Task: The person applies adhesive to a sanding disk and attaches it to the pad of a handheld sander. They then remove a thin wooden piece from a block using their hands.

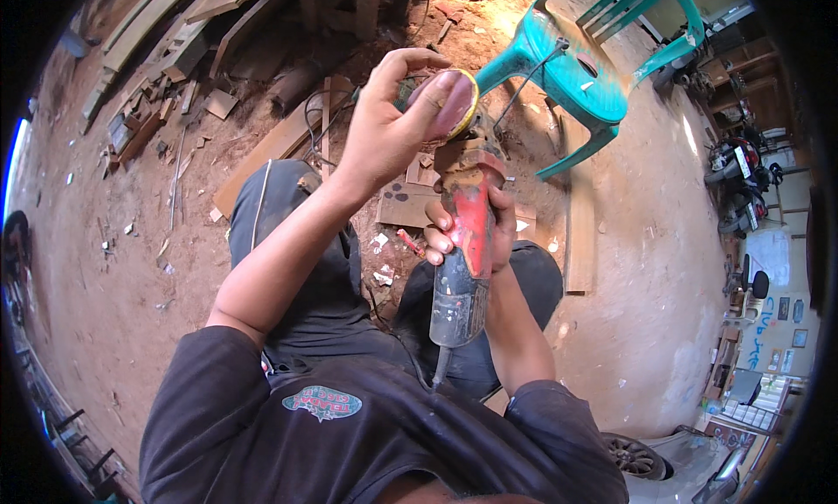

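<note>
In my right hand (489, 229) is a red and black angle grinder (467, 216), gripped around its body, with the head up and the cord end toward me. My left hand (393, 111) pinches a round sanding disc (454, 105) at the grinder's head, thumb on its pinkish face and fingers behind. The disc has a yellow rim. Whether it is fastened to the spindle I cannot tell, as the hand and the head cover that spot. Both hands are raised above my bent knees.
A teal plastic chair (572, 72) stands ahead to the right, a cable over its seat. Wooden planks (175, 33) and offcuts lie at the far left. A long board (580, 233) rests on the dirt floor to the right. Motorbikes (738, 177) stand at the far right.
</note>
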The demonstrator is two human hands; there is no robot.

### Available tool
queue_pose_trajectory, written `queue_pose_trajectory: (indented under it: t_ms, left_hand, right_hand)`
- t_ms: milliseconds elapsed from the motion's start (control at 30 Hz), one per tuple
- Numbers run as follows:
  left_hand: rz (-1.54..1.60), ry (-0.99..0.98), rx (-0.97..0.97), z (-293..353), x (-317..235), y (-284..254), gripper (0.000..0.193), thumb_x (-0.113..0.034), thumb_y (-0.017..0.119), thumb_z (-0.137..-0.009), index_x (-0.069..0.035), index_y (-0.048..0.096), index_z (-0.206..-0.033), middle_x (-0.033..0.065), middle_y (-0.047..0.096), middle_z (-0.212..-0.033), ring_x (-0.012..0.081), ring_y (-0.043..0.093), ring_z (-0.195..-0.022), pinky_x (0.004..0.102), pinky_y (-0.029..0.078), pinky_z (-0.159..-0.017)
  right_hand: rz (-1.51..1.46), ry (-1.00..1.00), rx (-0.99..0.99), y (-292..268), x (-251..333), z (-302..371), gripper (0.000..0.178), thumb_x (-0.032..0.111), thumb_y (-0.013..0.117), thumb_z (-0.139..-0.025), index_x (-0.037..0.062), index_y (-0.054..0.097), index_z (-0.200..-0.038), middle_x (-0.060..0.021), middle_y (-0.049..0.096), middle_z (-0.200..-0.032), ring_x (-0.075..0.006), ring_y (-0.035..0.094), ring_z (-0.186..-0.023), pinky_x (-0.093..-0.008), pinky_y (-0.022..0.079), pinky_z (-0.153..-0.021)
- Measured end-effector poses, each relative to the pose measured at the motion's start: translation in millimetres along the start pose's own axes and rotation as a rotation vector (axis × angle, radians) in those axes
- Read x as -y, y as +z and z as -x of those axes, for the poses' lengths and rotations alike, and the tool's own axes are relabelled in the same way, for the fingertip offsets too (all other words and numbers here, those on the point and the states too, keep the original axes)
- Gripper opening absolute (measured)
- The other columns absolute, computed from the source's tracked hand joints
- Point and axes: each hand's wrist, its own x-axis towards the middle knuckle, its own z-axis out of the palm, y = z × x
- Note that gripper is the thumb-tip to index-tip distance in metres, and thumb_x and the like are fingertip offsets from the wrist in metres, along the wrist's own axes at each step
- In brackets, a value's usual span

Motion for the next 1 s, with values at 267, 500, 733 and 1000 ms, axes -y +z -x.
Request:
queue_pose_trajectory:
  t_ms: [267, 500, 733, 1000]
  left_hand:
    - [-0.54, 0.487, 0.349, -13.6, -26.1, -33.1, 0.03, -0.022, 0.074, -0.087, -0.01, 0.074, -0.114, 0.0054, 0.073, -0.118, 0.026, 0.062, -0.12, 0.0389, 0.039, -0.104]
    - [-0.663, 0.559, 0.463, -7.5, -22.9, -24.0, 0.055, -0.023, 0.079, -0.082, -0.012, 0.067, -0.134, 0.0058, 0.065, -0.138, 0.028, 0.058, -0.129, 0.0416, 0.039, -0.107]
    - [-0.755, 0.589, 0.359, 0.1, -18.6, -11.4, 0.051, -0.024, 0.079, -0.082, -0.009, 0.069, -0.13, 0.0065, 0.068, -0.132, 0.027, 0.061, -0.123, 0.0402, 0.041, -0.103]
    - [-0.798, 0.526, 0.207, 7.7, -16.5, 0.5, 0.04, -0.029, 0.08, -0.083, -0.009, 0.072, -0.117, 0.0069, 0.073, -0.105, 0.0265, 0.063, -0.11, 0.0403, 0.038, -0.098]
  right_hand:
    - [-0.094, -0.013, 0.112, 1.3, 2.5, 3.0, 0.064, 0.058, 0.048, -0.098, 0.015, 0.041, -0.145, -0.0123, 0.052, -0.098, -0.0284, 0.059, -0.08, -0.0468, 0.053, -0.076]
    - [-0.111, -0.02, 0.176, 4.1, 15.5, 5.5, 0.065, 0.057, 0.052, -0.097, 0.0096, 0.042, -0.141, -0.0129, 0.053, -0.098, -0.028, 0.06, -0.081, -0.0482, 0.053, -0.076]
    - [-0.136, -0.052, 0.123, 10.5, 9.3, 7.5, 0.065, 0.057, 0.051, -0.098, 0.0142, 0.039, -0.146, -0.0146, 0.055, -0.098, -0.0307, 0.061, -0.081, -0.0497, 0.054, -0.075]
    - [-0.201, -0.03, 0.075, 6.6, -2.7, 2.4, 0.06, 0.055, 0.043, -0.1, 0.0203, 0.041, -0.149, -0.0174, 0.057, -0.105, -0.0332, 0.062, -0.086, -0.0504, 0.053, -0.08]
